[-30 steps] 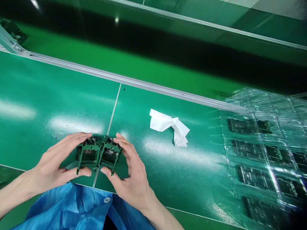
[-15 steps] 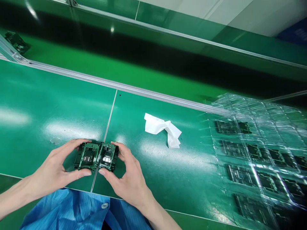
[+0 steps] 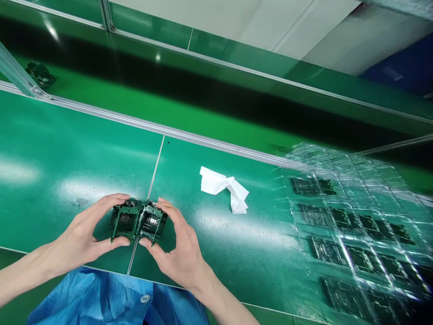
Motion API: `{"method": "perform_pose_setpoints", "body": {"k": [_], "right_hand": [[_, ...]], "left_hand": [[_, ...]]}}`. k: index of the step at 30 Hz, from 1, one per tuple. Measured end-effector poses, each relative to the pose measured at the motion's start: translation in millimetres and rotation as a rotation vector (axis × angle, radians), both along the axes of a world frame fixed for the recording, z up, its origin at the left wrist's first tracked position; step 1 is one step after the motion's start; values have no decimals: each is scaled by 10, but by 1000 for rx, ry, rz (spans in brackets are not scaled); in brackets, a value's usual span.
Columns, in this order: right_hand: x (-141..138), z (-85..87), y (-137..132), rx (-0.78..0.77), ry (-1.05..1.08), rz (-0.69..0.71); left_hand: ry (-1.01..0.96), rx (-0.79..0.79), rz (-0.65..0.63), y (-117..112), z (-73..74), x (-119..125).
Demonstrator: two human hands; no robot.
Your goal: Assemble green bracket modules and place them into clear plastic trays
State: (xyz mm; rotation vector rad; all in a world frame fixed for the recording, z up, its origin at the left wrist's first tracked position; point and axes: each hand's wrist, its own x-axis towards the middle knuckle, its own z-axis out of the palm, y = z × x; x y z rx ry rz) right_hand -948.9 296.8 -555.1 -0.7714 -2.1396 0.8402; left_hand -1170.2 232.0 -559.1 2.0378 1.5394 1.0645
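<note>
Side by side above the green bench, two small green circuit board assemblies with black parts are held near my front. My left hand grips the left circuit board assembly between thumb below and fingers above. Its partner, the right circuit board assembly, is pinched the same way by my right hand. The two assemblies meet or nearly meet at their inner edges; I cannot tell whether they are joined. Both are tilted, with small metallic parts showing in their middles.
A crumpled white cloth lies right of my hands. Clear plastic trays with several circuit board assemblies stand at the right. A metal rail edges the bench; past it, a dark board assembly sits on a green surface.
Both board assemblies have been tilted, so their edges and lower pins show more. My hands keep their grip. The whole view has shifted slightly.
</note>
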Motion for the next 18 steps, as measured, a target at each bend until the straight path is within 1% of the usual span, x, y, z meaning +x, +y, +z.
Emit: {"method": "perform_pose_setpoints", "body": {"k": [1, 2, 5, 6, 7, 9, 10, 11, 12, 14, 15, 16, 17, 18], "right_hand": [[8, -7, 43, 111, -14, 2], [23, -10, 98, 253, -34, -5], [101, 30, 303, 770, -74, -21], [132, 63, 371, 914, -64, -7], [163, 105, 434, 1028, -44, 18], [215, 202, 535, 1166, -1, 83], [233, 253, 574, 1205, 7, 113], [247, 301, 608, 1234, 6, 139], [256, 346, 639, 1258, 4, 163], [260, 426, 700, 1298, 8, 205], [257, 463, 731, 1297, 2, 242], [251, 499, 761, 1255, -19, 298], [245, 534, 790, 1160, -61, 369], [242, 566, 814, 1010, -125, 443]], "left_hand": [[43, 80, -11, 17, -12, -34], [110, 184, -15, 43, -20, -86], [411, 567, -12, 161, 4, -321], [512, 683, -28, 206, 32, -407], [604, 787, -69, 247, 67, -484], [713, 938, -164, 298, 140, -584], [722, 973, -181, 302, 168, -598], [701, 988, -165, 290, 184, -591], [660, 986, -119, 268, 186, -568], [572, 958, 13, 216, 162, -513], [559, 948, 56, 200, 148, -499], [557, 929, 72, 199, 142, -503], [548, 878, 51, 214, 153, -526], [521, 772, -13, 244, 184, -562]]}}
